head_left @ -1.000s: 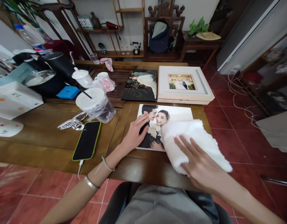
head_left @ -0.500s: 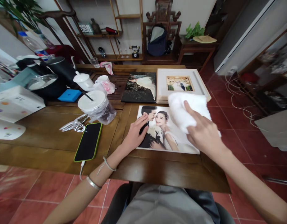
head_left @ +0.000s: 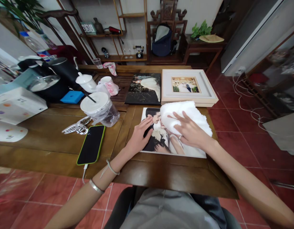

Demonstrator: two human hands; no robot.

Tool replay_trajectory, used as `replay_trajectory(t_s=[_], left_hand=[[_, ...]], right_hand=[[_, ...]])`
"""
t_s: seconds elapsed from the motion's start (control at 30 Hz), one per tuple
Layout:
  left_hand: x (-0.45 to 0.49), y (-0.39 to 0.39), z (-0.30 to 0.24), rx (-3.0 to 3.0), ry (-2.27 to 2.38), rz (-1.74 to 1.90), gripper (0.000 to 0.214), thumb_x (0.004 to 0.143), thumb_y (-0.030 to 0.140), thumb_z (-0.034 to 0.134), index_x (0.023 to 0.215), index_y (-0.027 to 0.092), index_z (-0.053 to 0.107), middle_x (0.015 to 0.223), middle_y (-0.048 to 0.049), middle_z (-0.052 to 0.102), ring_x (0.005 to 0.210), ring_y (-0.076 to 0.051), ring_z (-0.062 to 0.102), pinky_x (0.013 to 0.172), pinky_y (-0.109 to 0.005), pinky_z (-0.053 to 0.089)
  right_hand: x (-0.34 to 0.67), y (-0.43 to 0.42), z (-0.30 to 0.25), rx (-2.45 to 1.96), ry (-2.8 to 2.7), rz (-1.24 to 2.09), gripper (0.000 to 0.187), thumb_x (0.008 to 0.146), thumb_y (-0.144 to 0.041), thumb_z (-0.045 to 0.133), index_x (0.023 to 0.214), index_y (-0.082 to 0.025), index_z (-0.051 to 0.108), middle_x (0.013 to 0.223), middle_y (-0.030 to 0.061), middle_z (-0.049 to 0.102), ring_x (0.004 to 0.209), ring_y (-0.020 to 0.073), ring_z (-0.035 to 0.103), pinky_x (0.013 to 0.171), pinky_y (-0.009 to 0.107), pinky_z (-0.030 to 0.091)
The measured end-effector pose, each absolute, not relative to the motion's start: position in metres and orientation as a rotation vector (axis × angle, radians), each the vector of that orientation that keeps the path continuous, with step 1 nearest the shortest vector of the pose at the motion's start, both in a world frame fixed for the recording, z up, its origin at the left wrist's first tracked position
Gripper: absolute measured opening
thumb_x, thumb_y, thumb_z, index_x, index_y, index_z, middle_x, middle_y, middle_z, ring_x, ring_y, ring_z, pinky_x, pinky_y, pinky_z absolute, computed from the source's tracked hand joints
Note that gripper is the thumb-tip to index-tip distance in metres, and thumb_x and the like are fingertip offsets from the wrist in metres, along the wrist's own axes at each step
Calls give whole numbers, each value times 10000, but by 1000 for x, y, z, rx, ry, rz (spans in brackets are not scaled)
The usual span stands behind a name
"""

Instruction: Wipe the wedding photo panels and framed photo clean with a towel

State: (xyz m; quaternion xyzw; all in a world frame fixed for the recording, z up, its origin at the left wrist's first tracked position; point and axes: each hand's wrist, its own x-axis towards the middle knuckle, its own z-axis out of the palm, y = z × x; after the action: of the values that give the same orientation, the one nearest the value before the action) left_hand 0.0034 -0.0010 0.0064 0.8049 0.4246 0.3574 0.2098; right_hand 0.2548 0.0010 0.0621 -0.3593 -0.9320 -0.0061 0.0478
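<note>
On the brown wooden table (head_left: pixel 147 173), near the edge closest to me, lies a flat, white-edged rectangular photo panel (head_left: pixel 158 138) showing two people in wedding clothes. My left hand (head_left: pixel 139 135) rests along its left side, fingers straight, thumb apart, gripping nothing. My right hand (head_left: pixel 188 127) lies with fingers spread over a fluffy white cloth (head_left: pixel 197 114) that covers the panel's upper right part; those fingers aren't curled round it, and whether my thumb pinches a fold I can't tell. I judge this to be the wiping step. The next move calls for light, even pressure through the cloth, strokes reaching the uncovered lower edge, and left fingertips steadying the panel against sliding.
</note>
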Motion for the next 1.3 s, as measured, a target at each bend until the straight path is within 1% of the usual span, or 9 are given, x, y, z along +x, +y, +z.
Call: replay_trajectory(t_s=[0.27,0.43,0.53,0.6,0.67,0.8,0.9,1.0,1.3], left_hand=[[4,-2,7,2249,1191,974,393,941,225,456,1315,135,536,1413,-147,500,1356,-230,419,1126,-468,348],[4,-2,7,2246,1196,970,392,942,224,453,1319,151,531,1420,-138,495,1360,-226,414,1123,-472,349],[4,-2,7,2246,1206,962,391,941,223,453,1317,149,532,1417,-140,498,1359,-229,415,1117,-477,355],[4,-2,7,2243,1208,965,390,940,223,452,1315,150,532,1414,-141,501,1357,-229,417,1111,-476,362],[5,-2,7,2238,1207,971,387,940,224,452,1311,153,536,1413,-139,503,1355,-228,421,1110,-472,365],[5,-1,5,2223,1205,974,388,940,231,454,1309,147,540,1416,-144,499,1361,-229,412,1120,-463,351],[4,-1,3,2207,1208,970,399,940,231,456,1331,181,523,1434,-127,481,1367,-235,401,1121,-485,341],[4,-1,2,2193,1195,981,411,939,226,462,1346,214,509,1441,-108,477,1371,-241,395,1123,-500,331],[5,-2,6,2176,1215,975,400,942,227,458,1334,182,525,1428,-115,492,1366,-235,403,1127,-479,334]], right_hand=[[230,-100,61,-1106,-2753,113,160,626,-103,618,777,-118,668,1434,269,406,1359,457,284,1071,656,286],[240,-122,76,-1089,-2667,237,203,604,-32,475,719,-147,596,1343,241,525,1296,362,445,1020,541,420],[259,-106,95,-1201,-2524,214,209,704,-19,404,735,-164,551,900,156,689,825,223,669,666,325,553],[270,-91,104,-1301,-2346,58,176,788,-81,403,691,-183,509,608,45,579,500,157,540,455,274,446],[274,-74,108,-1365,-2210,-169,174,795,-139,415,641,-205,460,540,13,495,425,148,436,406,285,368],[257,-42,97,-1421,-2356,-343,113,712,-89,463,681,-177,527,963,200,645,873,313,627,646,395,506],[237,-22,81,-1321,-2569,-292,110,709,-103,569,794,-138,631,1389,231,466,1330,412,363,1038,571,353],[227,-6,67,-1231,-2690,-181,212,729,-215,648,927,-143,675,1516,197,310,1417,421,170,1118,649,148],[228,-25,55,-1028,-2877,-52,259,738,-102,634,994,-86,671,1460,284,352,1383,455,221,1067,659,279]])
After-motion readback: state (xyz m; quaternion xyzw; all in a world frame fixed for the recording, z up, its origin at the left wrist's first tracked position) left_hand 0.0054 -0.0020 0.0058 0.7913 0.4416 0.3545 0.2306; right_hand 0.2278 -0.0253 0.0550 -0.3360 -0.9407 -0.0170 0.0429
